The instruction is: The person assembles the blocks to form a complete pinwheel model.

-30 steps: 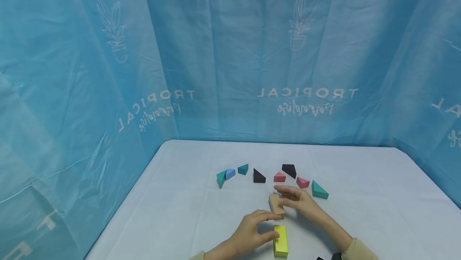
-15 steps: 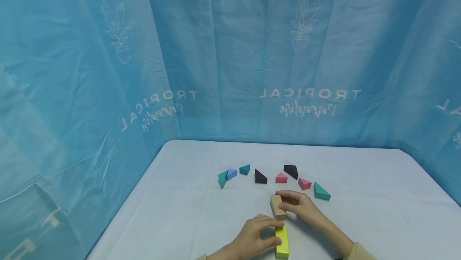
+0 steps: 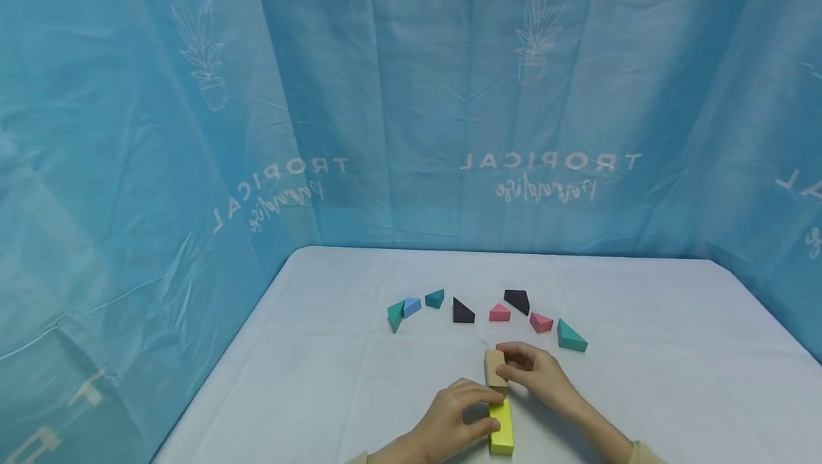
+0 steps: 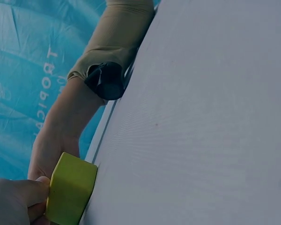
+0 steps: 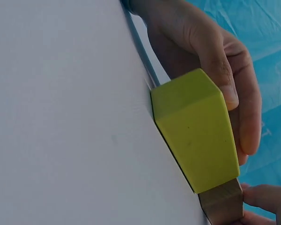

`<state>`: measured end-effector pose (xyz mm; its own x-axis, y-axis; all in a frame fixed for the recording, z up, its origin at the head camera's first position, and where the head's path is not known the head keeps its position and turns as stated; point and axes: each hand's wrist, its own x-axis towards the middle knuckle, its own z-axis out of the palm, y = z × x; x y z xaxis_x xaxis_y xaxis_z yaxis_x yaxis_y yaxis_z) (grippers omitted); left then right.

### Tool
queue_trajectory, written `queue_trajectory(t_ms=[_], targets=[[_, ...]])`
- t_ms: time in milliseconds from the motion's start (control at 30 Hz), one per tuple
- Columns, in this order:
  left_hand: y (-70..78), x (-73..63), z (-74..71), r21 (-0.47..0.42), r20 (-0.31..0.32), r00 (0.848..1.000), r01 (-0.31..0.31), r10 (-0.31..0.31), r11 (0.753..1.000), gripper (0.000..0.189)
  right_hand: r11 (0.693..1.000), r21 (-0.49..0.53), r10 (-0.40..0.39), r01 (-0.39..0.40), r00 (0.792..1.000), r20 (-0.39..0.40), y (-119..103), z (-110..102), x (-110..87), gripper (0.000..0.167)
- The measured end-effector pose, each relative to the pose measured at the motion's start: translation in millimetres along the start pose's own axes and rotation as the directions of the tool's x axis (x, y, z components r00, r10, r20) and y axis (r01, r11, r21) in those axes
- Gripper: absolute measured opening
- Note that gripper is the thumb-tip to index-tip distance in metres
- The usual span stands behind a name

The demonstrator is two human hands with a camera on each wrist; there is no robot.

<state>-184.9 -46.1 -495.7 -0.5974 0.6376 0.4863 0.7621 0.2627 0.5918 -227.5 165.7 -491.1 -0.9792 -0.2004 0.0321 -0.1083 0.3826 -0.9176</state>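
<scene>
A yellow block [image 3: 502, 437] lies on the white table, and my left hand [image 3: 448, 417] holds it between thumb and fingers. End to end with its far side is a natural wood block [image 3: 494, 362], pinched by my right hand [image 3: 544, 380]. In the right wrist view the wood block [image 5: 222, 202] meets the end of the yellow block [image 5: 196, 136], with the left thumb on the yellow one. The left wrist view shows the yellow block [image 4: 72, 187] beside the left hand [image 4: 14, 199], hiding the wood block.
Behind the hands lie several loose blocks: green [image 3: 395, 316], blue [image 3: 412, 307], teal [image 3: 434, 298], black [image 3: 462, 312], another black [image 3: 517, 300], pink [image 3: 499, 313], a second pink [image 3: 541, 322] and a larger green triangle [image 3: 571, 336]. Blue printed curtains [image 3: 424, 93] surround the table [image 3: 302, 350].
The wood block has been turned straighter and brought against the yellow block's far end. My right fingers have closed in on it; the left hand stays at the yellow block.
</scene>
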Motion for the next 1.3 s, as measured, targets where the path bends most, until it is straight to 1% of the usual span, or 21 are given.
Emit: queue_trajectory(t_ms=[300,600,833,1067,1300], targets=[[-1.4,-1.5,0.6,0.036,0.000,1.000,-0.010,0.010,0.999,0.032,1.000,0.011,0.029,-0.029,1.000,0.000,-4,2,-4.9,0.050],[-1.5,-1.1,0.5,0.046,-0.002,1.000,-0.014,0.015,0.999,0.031,1.000,-0.009,0.020,-0.020,1.000,0.003,-6,2,-8.2,0.049],[-0.4,-2.2,-0.3,0.057,0.008,1.000,-0.011,0.011,0.998,0.032,1.000,-0.005,0.031,-0.031,0.999,0.010,-7,4,-11.5,0.049],[-0.5,-2.5,0.0,0.056,0.009,1.000,-0.012,0.011,0.998,0.032,1.000,0.002,0.011,-0.011,1.000,0.022,-7,4,-14.1,0.048],[-0.1,-2.2,0.2,0.054,0.007,1.000,-0.009,0.009,0.998,0.032,1.000,-0.024,0.020,-0.019,1.000,0.006,-8,4,-17.2,0.048]])
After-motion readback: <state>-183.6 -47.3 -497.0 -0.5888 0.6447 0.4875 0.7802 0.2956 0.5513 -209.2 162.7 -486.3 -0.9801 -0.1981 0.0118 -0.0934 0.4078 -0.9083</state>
